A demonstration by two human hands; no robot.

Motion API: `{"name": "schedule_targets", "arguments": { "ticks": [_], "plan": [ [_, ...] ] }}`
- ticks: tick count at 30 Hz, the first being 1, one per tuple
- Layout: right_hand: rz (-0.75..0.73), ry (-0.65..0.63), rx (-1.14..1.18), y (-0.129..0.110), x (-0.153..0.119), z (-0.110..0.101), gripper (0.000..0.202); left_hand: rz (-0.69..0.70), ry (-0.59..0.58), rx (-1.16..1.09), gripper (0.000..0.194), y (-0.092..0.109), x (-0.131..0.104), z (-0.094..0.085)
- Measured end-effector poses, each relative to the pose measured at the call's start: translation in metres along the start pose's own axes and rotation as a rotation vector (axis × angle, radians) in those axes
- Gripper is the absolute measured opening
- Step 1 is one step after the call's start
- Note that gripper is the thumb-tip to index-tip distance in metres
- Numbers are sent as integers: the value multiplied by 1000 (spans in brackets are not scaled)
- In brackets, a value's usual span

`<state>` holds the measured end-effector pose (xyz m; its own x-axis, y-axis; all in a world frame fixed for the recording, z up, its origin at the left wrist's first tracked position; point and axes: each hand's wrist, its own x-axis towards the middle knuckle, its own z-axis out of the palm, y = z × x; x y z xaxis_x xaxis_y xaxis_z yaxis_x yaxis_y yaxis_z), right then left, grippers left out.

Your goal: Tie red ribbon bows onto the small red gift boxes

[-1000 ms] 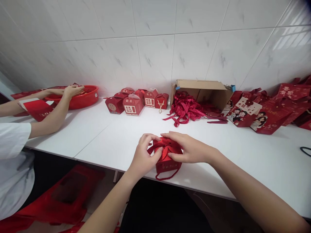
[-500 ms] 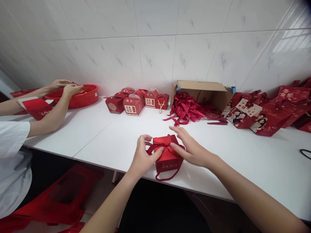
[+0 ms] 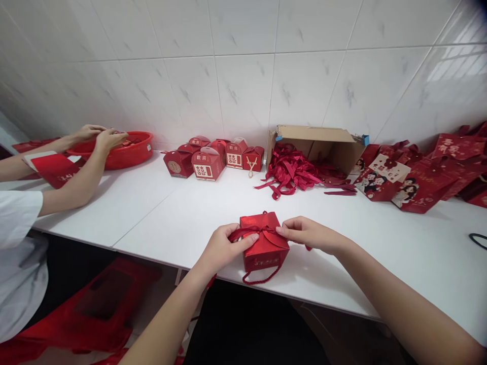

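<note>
A shiny red gift box (image 3: 262,253) stands on the white table close to its front edge, with a cord handle (image 3: 262,280) hanging down its front. Across its lid runs a dark red ribbon (image 3: 243,232), crossed or knotted at the middle. At the box's left side, my left hand (image 3: 224,248) is closed on one part of the ribbon, its thumb lying on the lid. My right hand (image 3: 304,233) pinches the ribbon at the lid's right edge, and a red end shows below the fingers.
Behind the box, a cardboard carton (image 3: 315,134) spills loose ribbons (image 3: 291,170). Small red boxes (image 3: 207,165) stand by the wall, and printed red bags (image 3: 422,187) at right. At left, a co-worker's hands (image 3: 102,137) are over a red basin (image 3: 133,157).
My right hand has gone from spread fingers over the lid to a pinch on the ribbon at the right. My left fingers have closed on the ribbon. The box stays in place.
</note>
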<state>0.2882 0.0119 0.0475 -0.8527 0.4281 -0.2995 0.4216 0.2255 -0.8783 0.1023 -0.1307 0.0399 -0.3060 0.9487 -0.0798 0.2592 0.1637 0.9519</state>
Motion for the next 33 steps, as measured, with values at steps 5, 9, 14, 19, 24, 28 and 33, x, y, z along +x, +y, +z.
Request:
{"name": "schedule_targets", "arguments": {
  "ticks": [5, 9, 14, 19, 24, 28, 33],
  "plan": [
    [-60, 20, 178, 4, 6, 3, 50, -15, -21, -66, 38, -1, 1, 3],
    [-119, 14, 377, 15, 12, 2, 52, -19, 18, -54, 34, -5, 3, 4],
    [-110, 25, 365, 24, 12, -5, 50, -12, 101, 87, 54, -11, 3, 1],
    [-89, 33, 362, 23, 7, -7, 46, 7, 140, 159, 57, -8, 2, 1],
    [-103, -59, 531, 14, -5, -18, 39, 121, 208, 294, 39, -3, -1, -3],
    [-195, -74, 617, 0, -17, -24, 32, 331, 351, 389, 35, 9, -6, -2],
    [-231, 21, 657, -19, -24, -20, 24, 488, 199, 518, 32, 36, -3, 19]
  ]
}}
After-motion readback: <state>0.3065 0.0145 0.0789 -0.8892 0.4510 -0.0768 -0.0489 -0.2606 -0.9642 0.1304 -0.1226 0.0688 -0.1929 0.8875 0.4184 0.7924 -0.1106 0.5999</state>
